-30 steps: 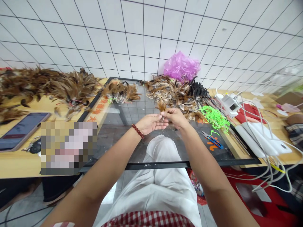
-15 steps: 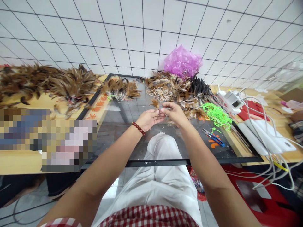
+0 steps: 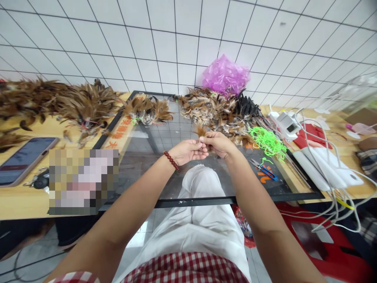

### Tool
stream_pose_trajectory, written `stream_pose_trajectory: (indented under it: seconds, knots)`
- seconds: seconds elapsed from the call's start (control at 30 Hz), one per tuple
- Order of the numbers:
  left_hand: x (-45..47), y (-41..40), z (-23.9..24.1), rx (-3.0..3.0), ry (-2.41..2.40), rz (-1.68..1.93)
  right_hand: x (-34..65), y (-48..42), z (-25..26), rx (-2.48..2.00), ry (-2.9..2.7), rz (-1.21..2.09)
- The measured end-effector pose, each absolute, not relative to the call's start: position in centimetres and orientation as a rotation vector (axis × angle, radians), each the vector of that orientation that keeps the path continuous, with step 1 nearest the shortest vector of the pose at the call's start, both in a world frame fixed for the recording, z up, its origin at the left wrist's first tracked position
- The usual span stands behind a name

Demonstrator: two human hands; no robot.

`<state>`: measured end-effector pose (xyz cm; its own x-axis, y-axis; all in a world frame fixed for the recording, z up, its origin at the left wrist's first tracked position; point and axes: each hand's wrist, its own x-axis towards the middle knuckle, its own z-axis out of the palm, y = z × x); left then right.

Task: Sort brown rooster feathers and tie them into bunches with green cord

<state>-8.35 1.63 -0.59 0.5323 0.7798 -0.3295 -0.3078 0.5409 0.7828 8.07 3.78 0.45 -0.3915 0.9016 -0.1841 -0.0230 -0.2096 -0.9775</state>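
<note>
Over the dark glass tabletop (image 3: 141, 173), my two hands meet at a small brown feather tuft (image 3: 201, 132). My left hand (image 3: 188, 151), with a dark red bead bracelet (image 3: 171, 160) at its wrist, pinches the tuft's base between thumb and fingers, palm turned up. My right hand (image 3: 217, 144) is closed, its thumb and forefinger pressed to the same base. Just behind lies a heap of brown feathers (image 3: 203, 108), and to the left of it a smaller feather bunch (image 3: 149, 109). Blue-handled scissors (image 3: 266, 172) lie to the right of my right hand.
Bright green cord (image 3: 267, 141) is piled at the right, near black feathers (image 3: 247, 107) and a pink plastic bag (image 3: 226, 74). White cables (image 3: 330, 165) and a white device (image 3: 287, 125) stand farther right. At left are a phone (image 3: 25, 161) and large feather bunches (image 3: 85, 102).
My right hand has drawn its fingers in to the tuft, and the tuft has shifted slightly right. The view has moved a little, showing the phone on the left clearly.
</note>
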Motion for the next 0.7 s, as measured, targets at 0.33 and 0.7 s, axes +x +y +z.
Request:
stream_pose_trajectory:
  seconds: [0.33,0.7]
  knots:
    - [-8.92,1.96,-1.38,0.687,0.534,0.683,8.06,3.65,0.89,-0.917,-1.328,1.757]
    - [-8.03,2.14,-0.98,0.559,0.714,1.039,7.35,3.89,0.59,-1.010,-1.418,1.153]
